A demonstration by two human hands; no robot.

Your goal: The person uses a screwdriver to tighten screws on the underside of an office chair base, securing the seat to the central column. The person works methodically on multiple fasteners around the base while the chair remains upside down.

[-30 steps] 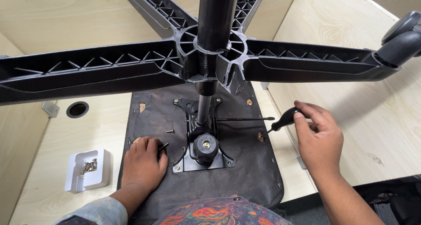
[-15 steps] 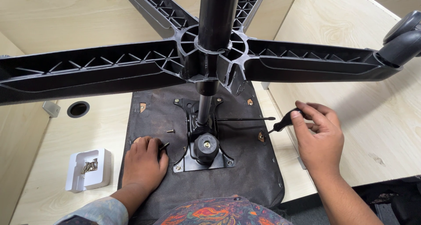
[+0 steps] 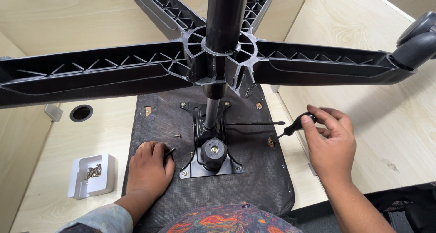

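Observation:
An upturned office chair lies on a wooden desk, its black seat underside (image 3: 254, 169) facing up. A black metal mechanism plate (image 3: 210, 158) is on it, with the gas column and black star base (image 3: 218, 60) rising toward me. My left hand (image 3: 147, 167) rests on the seat left of the plate, fingers closed on a small dark bolt or tool. My right hand (image 3: 329, 144) holds the black handle of a screwdriver (image 3: 290, 129) whose tip sits at the seat's right edge. A loose screw (image 3: 176, 135) lies on the seat.
A white tray (image 3: 93, 176) with several screws stands on the desk at the left. A round cable hole (image 3: 81, 112) is behind it. A caster wheel (image 3: 415, 40) ends the right base arm. Wooden partitions surround the desk.
My right hand has shifted slightly on the screwdriver handle. The left hand and chair have stayed in place.

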